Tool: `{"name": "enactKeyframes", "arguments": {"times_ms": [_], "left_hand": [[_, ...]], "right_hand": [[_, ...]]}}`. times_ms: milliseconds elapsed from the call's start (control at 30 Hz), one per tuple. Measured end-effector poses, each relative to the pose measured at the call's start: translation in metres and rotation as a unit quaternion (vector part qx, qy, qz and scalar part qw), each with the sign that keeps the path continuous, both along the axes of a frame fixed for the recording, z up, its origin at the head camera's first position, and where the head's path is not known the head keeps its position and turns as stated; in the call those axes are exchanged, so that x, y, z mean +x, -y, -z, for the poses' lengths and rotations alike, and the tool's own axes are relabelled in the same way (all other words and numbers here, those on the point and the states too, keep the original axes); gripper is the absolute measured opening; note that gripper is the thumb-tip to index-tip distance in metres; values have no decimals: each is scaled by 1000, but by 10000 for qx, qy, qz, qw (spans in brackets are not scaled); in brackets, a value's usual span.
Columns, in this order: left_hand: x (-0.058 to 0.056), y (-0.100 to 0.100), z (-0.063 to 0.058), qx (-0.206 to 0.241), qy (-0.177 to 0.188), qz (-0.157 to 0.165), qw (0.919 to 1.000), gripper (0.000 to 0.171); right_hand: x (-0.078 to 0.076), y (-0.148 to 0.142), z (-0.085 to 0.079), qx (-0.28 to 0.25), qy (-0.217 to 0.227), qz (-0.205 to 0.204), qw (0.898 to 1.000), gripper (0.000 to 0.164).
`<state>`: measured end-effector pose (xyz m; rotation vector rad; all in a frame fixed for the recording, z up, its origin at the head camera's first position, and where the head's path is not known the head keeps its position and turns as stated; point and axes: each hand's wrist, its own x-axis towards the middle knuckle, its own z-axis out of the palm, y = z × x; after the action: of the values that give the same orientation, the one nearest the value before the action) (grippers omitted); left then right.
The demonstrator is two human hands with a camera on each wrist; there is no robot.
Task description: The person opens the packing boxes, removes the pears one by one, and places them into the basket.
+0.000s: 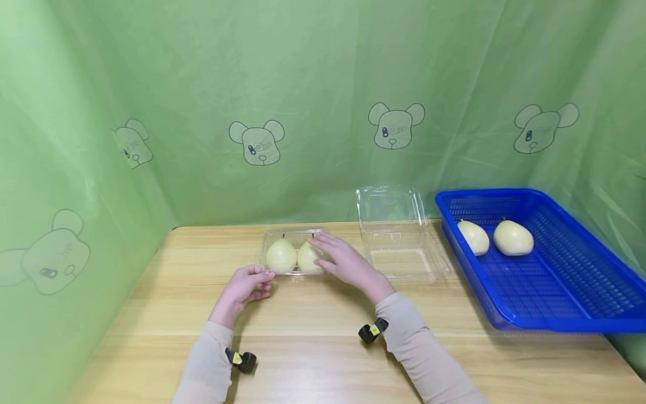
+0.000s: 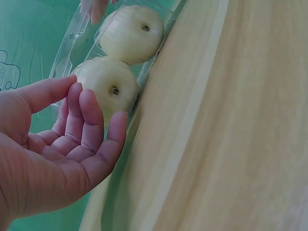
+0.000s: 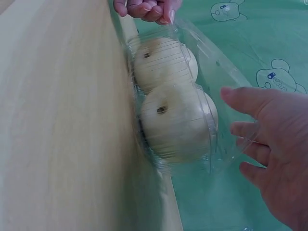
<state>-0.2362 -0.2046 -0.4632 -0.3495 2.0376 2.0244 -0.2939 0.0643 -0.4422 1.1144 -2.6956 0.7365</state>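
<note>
Two pale yellow pears [image 1: 281, 256] sit side by side in a clear plastic clamshell box [image 1: 298, 274] on the table, its lid over them. At the box's front left corner, my left hand [image 1: 241, 290] pinches the clear edge between thumb and fingertips. My right hand [image 1: 349, 266] is over the right side of the lid with fingers extended, partly covering the right pear [image 1: 308, 259]. In the right wrist view, the thumb and fingers of this hand [image 3: 281, 144] are spread beside the clear lid [image 3: 216, 60].
Right of the box, a second clamshell [image 1: 401, 261] stands with its lid up. A blue plastic basket [image 1: 504, 317] at the right holds two more pears [image 1: 513, 238]. Green curtain [image 1: 323, 67] with printed bear heads surrounds the wooden table [image 1: 313, 359].
</note>
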Motion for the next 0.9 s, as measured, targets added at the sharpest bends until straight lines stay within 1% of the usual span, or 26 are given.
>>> {"name": "enactKeyframes", "arguments": {"times_ms": [167,300,467,733,900], "left_hand": [[0,0,0,69,8,-33,10000,11],[0,1,-1,107,-7,28,9999,10],[-1,1,0,152,81,-77,9998,10],[-2,-2,2,249,116,-196,9994,11],[-1,-5,2,337,98,-183,9992,9]], "right_hand": [[0,1,-2,-255,209,5,9995,51],[1,1,-4,-406,290,15,9988,48],[2,3,-7,-606,387,-25,9974,46],[3,3,-10,-607,506,-23,9969,44],[6,4,-13,-631,541,-31,9965,43]]}}
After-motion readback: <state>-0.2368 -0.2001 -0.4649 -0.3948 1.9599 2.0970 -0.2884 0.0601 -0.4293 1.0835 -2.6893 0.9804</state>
